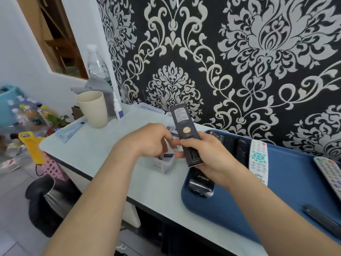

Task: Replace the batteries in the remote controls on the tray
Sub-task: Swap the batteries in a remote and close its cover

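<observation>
My right hand grips a black remote back side up, tilted, with its battery compartment open at the near end. My left hand hovers over a clear plastic box holding batteries; its fingertips reach toward the remote's compartment, and what they pinch is hidden. On the blue tray lie a black remote, a dark remote, a white remote with teal buttons and a grey remote. A dark flat cover lies near the tray's front right.
A cream cup, a water bottle and a white tube stand at the table's back left. The box's clear lid rests behind the box. A black bin and a pink basket stand on the floor, left.
</observation>
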Tool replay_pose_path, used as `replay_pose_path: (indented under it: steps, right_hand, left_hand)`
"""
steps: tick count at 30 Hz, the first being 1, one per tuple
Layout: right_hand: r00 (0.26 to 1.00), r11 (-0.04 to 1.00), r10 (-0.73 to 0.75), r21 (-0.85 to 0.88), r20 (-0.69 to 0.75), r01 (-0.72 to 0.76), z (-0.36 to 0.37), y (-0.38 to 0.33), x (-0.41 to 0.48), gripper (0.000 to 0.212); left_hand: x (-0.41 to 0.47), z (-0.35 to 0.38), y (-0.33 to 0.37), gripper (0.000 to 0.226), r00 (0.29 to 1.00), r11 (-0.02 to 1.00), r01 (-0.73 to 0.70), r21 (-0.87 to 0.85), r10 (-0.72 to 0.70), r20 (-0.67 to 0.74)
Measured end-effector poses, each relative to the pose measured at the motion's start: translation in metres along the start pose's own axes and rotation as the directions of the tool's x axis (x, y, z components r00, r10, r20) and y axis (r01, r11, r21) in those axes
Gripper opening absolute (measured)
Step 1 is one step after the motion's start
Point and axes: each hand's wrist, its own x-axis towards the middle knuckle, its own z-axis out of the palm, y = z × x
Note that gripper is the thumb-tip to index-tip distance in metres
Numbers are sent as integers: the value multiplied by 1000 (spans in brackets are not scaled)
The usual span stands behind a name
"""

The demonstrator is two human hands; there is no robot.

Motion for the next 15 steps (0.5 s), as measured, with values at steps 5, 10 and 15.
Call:
replay_pose_path:
  steps: [5,10,15]
  right_hand:
    - [999,1000,-4,30,-37,5,-2,0,4,30]
    - [995,999,-34,16,-95,36,1,3,7,20]
    - [990,999,-26,-22,-137,23,-6,8,7,13]
  left_hand:
    - [2,0,8,27,997,991,-42,128,34,71]
    - [11,10,19,31,995,970,-73,231,53,89]
    - [16,16,13,38,999,974,-46,221,51,-14]
